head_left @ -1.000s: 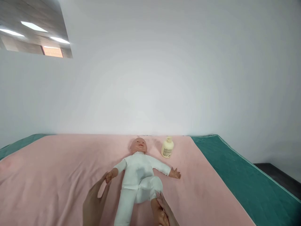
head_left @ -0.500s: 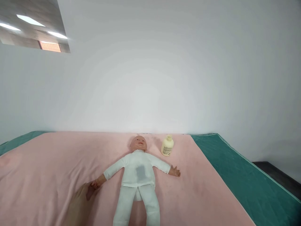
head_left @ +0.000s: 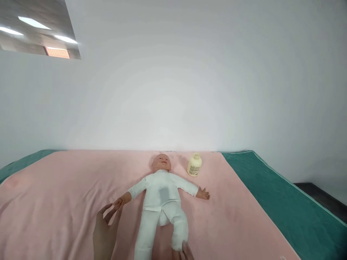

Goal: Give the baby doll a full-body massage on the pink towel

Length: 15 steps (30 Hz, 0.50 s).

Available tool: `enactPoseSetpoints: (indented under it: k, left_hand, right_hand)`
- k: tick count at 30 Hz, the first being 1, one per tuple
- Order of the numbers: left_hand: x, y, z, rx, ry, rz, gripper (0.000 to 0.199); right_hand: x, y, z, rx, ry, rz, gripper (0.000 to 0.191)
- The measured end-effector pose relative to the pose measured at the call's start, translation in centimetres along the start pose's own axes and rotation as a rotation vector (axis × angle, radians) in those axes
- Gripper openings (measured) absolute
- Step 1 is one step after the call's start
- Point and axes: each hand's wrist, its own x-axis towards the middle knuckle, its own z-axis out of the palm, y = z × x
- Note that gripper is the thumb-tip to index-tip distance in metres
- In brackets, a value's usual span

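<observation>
A baby doll [head_left: 162, 184] in a white top and trousers lies on its back on a pink blanket [head_left: 230, 224], arms spread, with a grey patch on its chest. At the lower left, my left hand [head_left: 105, 231] pinches the doll's hand [head_left: 118, 203] between thumb and fingers. My right hand [head_left: 187, 251] shows only partly at the bottom edge, its fingers round the lower end of the doll's leg [head_left: 179, 225]. That leg is bent at the knee. The other leg lies straight, its foot out of view.
A pale yellow bottle [head_left: 194, 165] with dark print stands beside the doll's head. Green cloth [head_left: 279, 195] shows past the blanket on both sides. Behind the bed rises a white wall [head_left: 173, 90]. A dark surface [head_left: 322, 198] lies beyond the right edge.
My left hand has moved right and up, raising the doll's hand with it. My right hand has come into view at the bottom, and the leg beside it has bent.
</observation>
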Motion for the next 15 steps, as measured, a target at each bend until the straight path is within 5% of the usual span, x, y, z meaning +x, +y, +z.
enactPoseSetpoints:
  k: [4,7,12,15]
  left_hand:
    - [-1.4,3.2,0.9,-0.066,0.006,0.011,0.053]
    - [-2.7,4.1,2.5,-0.004,-0.013,0.225,0.042]
    - [-4.4,2.5,6.1,0.146,0.058,0.944,0.027]
    - [-4.7,1.7,6.9,0.235,0.121,1.218,0.024]
  right_hand:
    - [-9.7,0.8,-1.0,-0.005,-0.005,0.005,0.049]
    - [-13.8,1.7,-1.5,-0.038,0.008,-0.029,0.053]
    - [-12.5,0.6,-2.4,-0.003,-0.026,0.009,0.054]
    - [-10.7,-0.6,-2.9,0.062,-0.031,0.047,0.055]
